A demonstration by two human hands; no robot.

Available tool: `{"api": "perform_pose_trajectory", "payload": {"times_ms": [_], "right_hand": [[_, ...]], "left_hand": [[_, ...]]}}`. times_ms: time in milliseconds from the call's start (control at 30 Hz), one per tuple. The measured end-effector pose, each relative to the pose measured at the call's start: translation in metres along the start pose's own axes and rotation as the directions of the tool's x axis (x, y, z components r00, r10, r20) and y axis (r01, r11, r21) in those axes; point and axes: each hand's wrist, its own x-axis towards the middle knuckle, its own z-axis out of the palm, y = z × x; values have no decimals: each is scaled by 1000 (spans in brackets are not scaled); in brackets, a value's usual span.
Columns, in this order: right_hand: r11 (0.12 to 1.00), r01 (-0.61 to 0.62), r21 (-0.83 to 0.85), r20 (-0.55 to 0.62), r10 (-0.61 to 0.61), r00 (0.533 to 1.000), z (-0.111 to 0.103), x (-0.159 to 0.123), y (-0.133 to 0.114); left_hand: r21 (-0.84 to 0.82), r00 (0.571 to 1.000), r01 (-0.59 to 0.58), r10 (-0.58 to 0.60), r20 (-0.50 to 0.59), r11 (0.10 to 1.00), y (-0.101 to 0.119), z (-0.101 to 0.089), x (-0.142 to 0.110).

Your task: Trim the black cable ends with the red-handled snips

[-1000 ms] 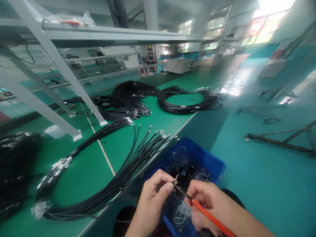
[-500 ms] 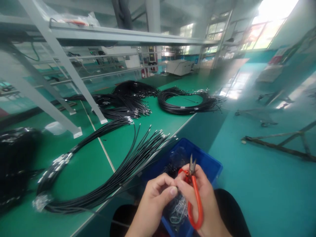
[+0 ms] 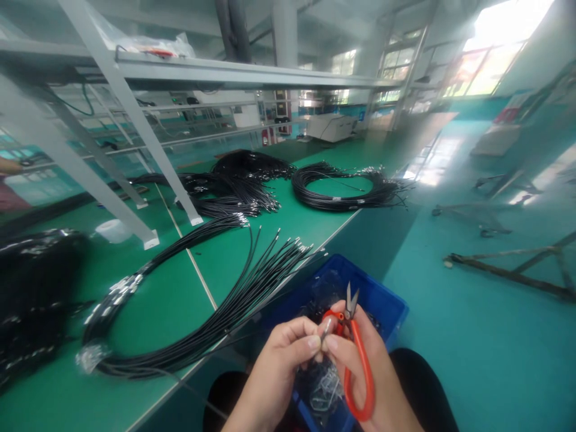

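My left hand (image 3: 281,363) is closed in a pinch at the bottom centre, its fingertips meeting those of my right hand (image 3: 360,366) on a small metal cable tip (image 3: 327,328). The right hand also grips red-handled snips (image 3: 357,372), blades pointing up, handle loop hanging below the palm. Both hands hover over a blue bin (image 3: 382,303) holding black cable pieces and clear plastic scraps. A long bundle of black cables (image 3: 216,318) lies on the green bench to the left, its metal-tipped ends fanned out near the bin.
More coils of black cable (image 3: 346,192) and heaps (image 3: 234,186) lie farther along the green bench (image 3: 157,312). Grey shelf struts (image 3: 135,138) stand on the bench. A dark bagged pile (image 3: 31,288) sits at far left. Teal floor with metal frames (image 3: 508,267) lies right.
A second ago the right hand held the snips flat, blades toward the left fingers. It has since turned them upright and brought its fingertips to the left hand's pinch. The view shifted slightly.
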Motion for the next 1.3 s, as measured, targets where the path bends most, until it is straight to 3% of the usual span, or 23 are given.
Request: {"api": "perform_pose_trajectory", "payload": {"times_ms": [133, 200, 267, 333, 433, 567, 800, 967, 1133, 1200, 1300], "right_hand": [[989, 27, -142, -109, -43, 993, -13, 0, -1], [975, 7, -220, -97, -29, 995, -23, 0, -7], [969, -78, -234, 62, 95, 994, -30, -3, -17], [948, -199, -248, 225, 256, 940, -33, -10, -29], [883, -321, -343, 202, 403, 893, -33, -21, -40], [819, -434, -376, 196, 528, 826, -37, -23, -35], [857, -401, -322, 204, 477, 855, -40, -19, -27], [857, -426, -290, 200, 490, 849, -34, -15, -29], [782, -371, -501, 203, 523, 828, -36, -4, -22], [771, -333, -543, 179, 494, 851, -40, -3, -23], [877, -244, -414, 171, 338, 926, -46, -7, -29]], "left_hand": [[-57, 999, 36, -35, 11, 998, 2, -1, 0], [-71, 999, 37, -36, 13, 997, 5, -2, 0], [-81, 999, 36, -35, 15, 996, 8, -3, 0], [-79, 1000, 29, -28, 12, 996, 9, -4, 0], [-61, 1000, 9, -9, 7, 998, 8, -5, 0], [-31, 1000, -19, 19, -8, 999, 7, -5, 0], [52, 993, -115, 115, 10, 992, 8, -7, 1], [67, 988, -154, 152, 33, 986, 8, -7, 1], [136, 983, -186, 184, 29, 973, 8, -7, 1], [229, 978, -206, 210, 6, 952, 9, -6, 0], [489, 943, -271, 330, -37, 829, 8, -3, -2]]}}
